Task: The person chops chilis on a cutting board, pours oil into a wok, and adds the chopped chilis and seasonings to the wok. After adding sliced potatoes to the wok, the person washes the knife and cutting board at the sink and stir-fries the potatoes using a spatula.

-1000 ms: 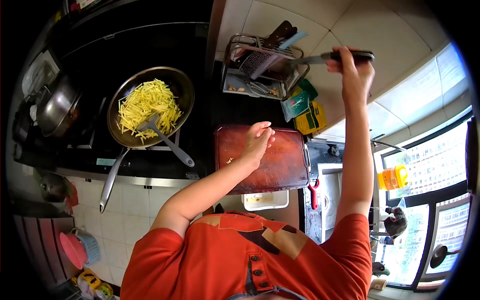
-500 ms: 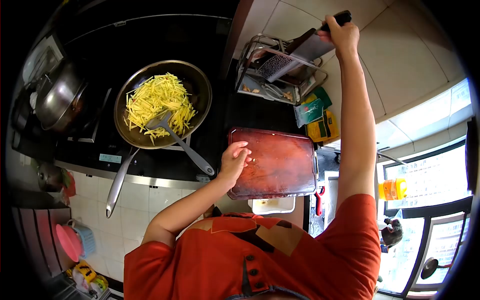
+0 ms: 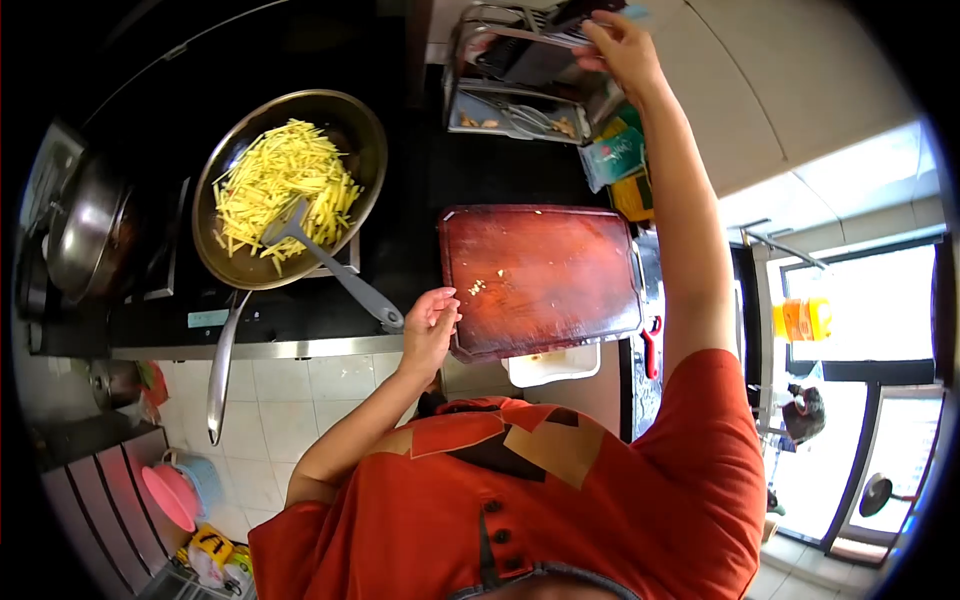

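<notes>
My right hand (image 3: 628,60) reaches up to the metal knife rack (image 3: 455,75), its fingers apart beside the dark handle (image 3: 575,12) of the cleaver. The blade stands down in the rack, mostly hidden among other dark blades. Near the left edge of the reddish wooden cutting board (image 3: 545,290), my left hand (image 3: 430,328) hovers with loosely bent fingers and holds nothing. A few small pale bits (image 3: 477,286) lie on the board. Left of it, a frying pan (image 3: 372,150) holds a heap of yellow-green shredded strips (image 3: 285,180), with a grey spatula (image 3: 345,278) resting in it.
The pan's handle (image 3: 225,375) juts over the counter's front edge. Seasoning packets (image 3: 612,160) lean at the wall by the rack. A white tray (image 3: 553,366) sits below the board, with a red-handled tool (image 3: 650,348) to its right. A metal wok (image 3: 88,230) stands far left.
My right hand has lowered the cleaver into the rack and loosened its fingers from the handle. The view has shifted, and my left hand now appears farther left, at the board's edge.
</notes>
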{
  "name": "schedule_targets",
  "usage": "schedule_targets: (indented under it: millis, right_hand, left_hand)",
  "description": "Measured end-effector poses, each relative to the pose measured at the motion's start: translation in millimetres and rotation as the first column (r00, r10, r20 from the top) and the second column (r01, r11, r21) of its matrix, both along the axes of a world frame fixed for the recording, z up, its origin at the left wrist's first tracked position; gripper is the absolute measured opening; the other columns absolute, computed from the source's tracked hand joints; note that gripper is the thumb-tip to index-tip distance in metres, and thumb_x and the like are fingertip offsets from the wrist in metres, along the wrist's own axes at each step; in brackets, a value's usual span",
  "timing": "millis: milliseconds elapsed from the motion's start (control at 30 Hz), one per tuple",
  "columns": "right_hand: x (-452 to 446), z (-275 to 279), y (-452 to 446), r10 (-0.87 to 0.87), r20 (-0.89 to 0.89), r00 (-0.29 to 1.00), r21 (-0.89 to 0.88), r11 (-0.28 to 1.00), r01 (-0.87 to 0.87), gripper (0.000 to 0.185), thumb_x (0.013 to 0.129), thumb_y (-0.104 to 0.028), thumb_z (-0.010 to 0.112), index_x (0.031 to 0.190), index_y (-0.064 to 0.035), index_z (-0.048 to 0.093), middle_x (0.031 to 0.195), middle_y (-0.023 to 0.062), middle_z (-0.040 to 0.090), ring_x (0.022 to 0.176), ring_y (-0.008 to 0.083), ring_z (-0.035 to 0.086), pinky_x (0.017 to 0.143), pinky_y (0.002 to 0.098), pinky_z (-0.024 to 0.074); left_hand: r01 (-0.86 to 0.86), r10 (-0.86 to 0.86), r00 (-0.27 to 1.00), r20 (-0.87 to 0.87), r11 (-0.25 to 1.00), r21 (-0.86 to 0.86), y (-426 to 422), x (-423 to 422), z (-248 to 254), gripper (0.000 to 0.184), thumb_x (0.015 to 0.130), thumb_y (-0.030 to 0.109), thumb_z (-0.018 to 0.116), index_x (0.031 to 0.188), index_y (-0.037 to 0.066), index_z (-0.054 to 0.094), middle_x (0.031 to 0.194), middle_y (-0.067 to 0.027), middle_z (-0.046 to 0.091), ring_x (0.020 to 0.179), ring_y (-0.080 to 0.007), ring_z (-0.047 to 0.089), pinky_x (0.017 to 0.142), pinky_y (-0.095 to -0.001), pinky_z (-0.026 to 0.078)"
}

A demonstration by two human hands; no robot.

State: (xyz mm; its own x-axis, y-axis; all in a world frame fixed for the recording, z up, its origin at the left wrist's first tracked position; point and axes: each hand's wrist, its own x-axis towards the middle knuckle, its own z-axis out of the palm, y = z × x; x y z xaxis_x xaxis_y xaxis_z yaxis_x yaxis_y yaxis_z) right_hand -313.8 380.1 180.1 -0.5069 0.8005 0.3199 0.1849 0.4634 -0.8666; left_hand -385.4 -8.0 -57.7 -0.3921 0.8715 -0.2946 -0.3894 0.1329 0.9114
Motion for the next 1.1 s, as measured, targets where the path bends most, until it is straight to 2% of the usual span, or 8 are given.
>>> schedule_targets:
  millis: [133, 200, 333, 600, 800, 967, 1000, 1100]
  right_hand:
    - [102, -36, -53, -0.095, 0.288, 0.953, -0.013, 0.995, 0.103, 0.029, 0.094, -0.024, 0.058, 0.106, 0.0022, 0.063, 0.084, 0.0085, 0.067, 0.065, 0.0158, 0.067, 0.052, 0.0242, 0.0509]
    - [168, -91, -60, -0.235, 0.679, 0.695, 0.256, 0.964, 0.077, 0.024, 0.089, -0.022, 0.058, 0.092, 0.0004, 0.066, 0.078, 0.0134, 0.067, 0.066, 0.0230, 0.067, 0.056, 0.0322, 0.0527]
    - [299, -237, -70, -0.485, 0.805, 0.341, 0.411, 0.871, 0.269, 0.023, 0.079, -0.022, 0.060, 0.072, -0.0006, 0.067, 0.069, 0.0217, 0.065, 0.070, 0.0340, 0.067, 0.066, 0.0425, 0.0538]
    - [310, -287, -72, -0.413, 0.709, 0.571, 0.117, 0.868, 0.482, 0.018, 0.079, -0.013, 0.053, 0.082, 0.0029, 0.062, 0.089, 0.0284, 0.064, 0.094, 0.0435, 0.062, 0.081, 0.0474, 0.0495]
    - [310, -267, -70, -0.409, 0.554, 0.725, 0.098, 0.897, 0.431, 0.027, 0.084, -0.023, 0.057, 0.079, 0.0033, 0.063, 0.081, 0.0271, 0.064, 0.086, 0.0465, 0.061, 0.075, 0.0485, 0.0496]
    - [326, -222, -123, -0.568, 0.309, 0.762, -0.150, 0.763, 0.629, 0.030, 0.080, -0.023, 0.059, 0.090, 0.0039, 0.069, 0.073, 0.0158, 0.068, 0.071, 0.0259, 0.067, 0.065, 0.0381, 0.0510]
    - [334, -224, -137, -0.600, 0.236, 0.765, -0.187, 0.744, 0.641, 0.044, 0.084, -0.039, 0.066, 0.077, 0.0047, 0.066, 0.065, 0.0059, 0.061, 0.051, 0.0148, 0.051, 0.045, 0.0339, 0.0379]
    - [374, -230, -172, -0.715, 0.314, 0.624, -0.200, 0.593, 0.780, 0.048, 0.085, -0.045, 0.065, 0.076, 0.0026, 0.064, 0.061, 0.0048, 0.057, 0.048, 0.0150, 0.050, 0.042, 0.0338, 0.0362]
  left_hand:
    - [0.064, -0.063, 0.993, -0.099, 0.998, 0.008, 0, 7, 3, 0.025, 0.097, 0.013, 0.053, 0.120, 0.007, 0.054, 0.103, -0.0052, 0.062, 0.083, -0.0118, 0.061, 0.069, -0.0241, 0.048]
    - [0.117, -0.114, 0.990, -0.081, 0.992, 0.038, -2, 12, 3, 0.023, 0.097, 0.013, 0.053, 0.118, 0.005, 0.055, 0.099, -0.0057, 0.062, 0.079, -0.0116, 0.061, 0.067, -0.0238, 0.048]
    - [0.220, -0.217, 0.971, -0.097, 0.975, 0.022, -11, 27, 13, 0.019, 0.098, 0.014, 0.052, 0.112, 0.004, 0.057, 0.093, -0.0063, 0.062, 0.075, -0.0114, 0.060, 0.065, -0.0236, 0.049]
    - [0.479, -0.473, 0.875, 0.099, 0.823, -0.306, -35, 78, -10, 0.026, 0.098, 0.025, 0.054, 0.108, 0.001, 0.059, 0.096, -0.0100, 0.066, 0.080, -0.0156, 0.065, 0.068, -0.0265, 0.052]
    - [0.337, -0.134, 0.678, 0.723, 0.931, -0.143, -23, 115, -47, 0.037, 0.095, 0.034, 0.058, 0.117, 0.006, 0.051, 0.118, -0.0135, 0.060, 0.106, -0.0233, 0.060, 0.086, -0.0352, 0.050]
    - [0.085, -0.008, 0.714, 0.700, 0.994, -0.075, -19, 135, -68, 0.026, 0.090, 0.032, 0.065, 0.098, 0.007, 0.058, 0.098, -0.0120, 0.066, 0.100, -0.0253, 0.063, 0.094, -0.0392, 0.049]
    - [0.106, -0.044, 0.678, 0.734, 0.994, -0.038, -20, 134, -65, 0.022, 0.091, 0.028, 0.064, 0.099, 0.008, 0.060, 0.102, -0.0103, 0.066, 0.102, -0.0230, 0.062, 0.095, -0.0385, 0.049]
    - [0.079, 0.000, 0.676, 0.737, 0.994, -0.072, -14, 142, -46, 0.018, 0.092, 0.018, 0.062, 0.105, 0.007, 0.061, 0.107, -0.0065, 0.065, 0.102, -0.0204, 0.061, 0.097, -0.0412, 0.049]
